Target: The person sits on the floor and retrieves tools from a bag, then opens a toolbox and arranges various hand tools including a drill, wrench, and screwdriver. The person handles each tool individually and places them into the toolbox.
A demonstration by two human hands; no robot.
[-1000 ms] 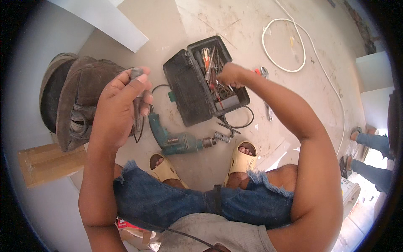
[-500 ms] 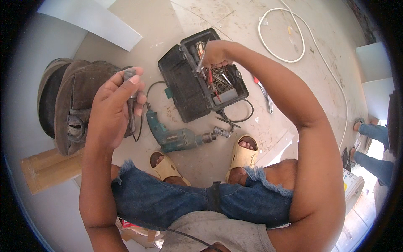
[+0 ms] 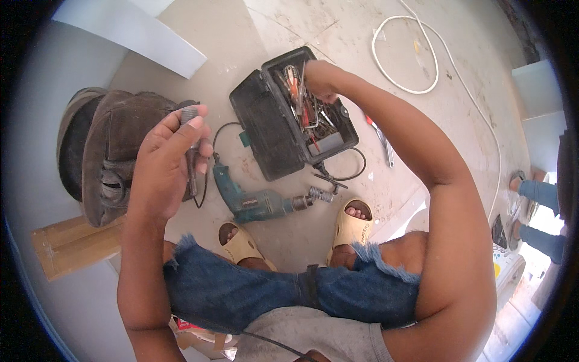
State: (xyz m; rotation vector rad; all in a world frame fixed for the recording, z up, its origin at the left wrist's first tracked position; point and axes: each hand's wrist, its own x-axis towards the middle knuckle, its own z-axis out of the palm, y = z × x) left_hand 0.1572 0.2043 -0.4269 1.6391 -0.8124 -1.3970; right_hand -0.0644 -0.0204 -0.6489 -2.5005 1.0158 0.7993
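Raised at the left, my left hand (image 3: 166, 157) is closed around a threaded metal piece with a dark, narrow shank (image 3: 192, 172); its grey ribbed end shows between thumb and fingers. My right hand (image 3: 322, 79) reaches over the black toolbox (image 3: 274, 145), fingers curled, with a thin metal tool beside them; what they grip is mostly hidden. Inside the box lie an orange-handled tool (image 3: 292, 78), a red-handled tool (image 3: 306, 114) and several loose metal parts. A teal power drill (image 3: 256, 204) rests on the floor near my feet, a ridged metal piece (image 3: 321, 193) at its chuck.
Left of me stands a brown bag (image 3: 136, 130) beside a cardboard piece (image 3: 75, 241). A red-handled wrench (image 3: 381, 142) lies right of the toolbox. White cable (image 3: 386, 71) loops across the tiled floor. Another person's legs (image 3: 540, 196) show at far right.
My right hand has shifted slightly right in the picture over the toolbox, and the metal tool by its fingers shows less. My left hand keeps its grip on the threaded piece.
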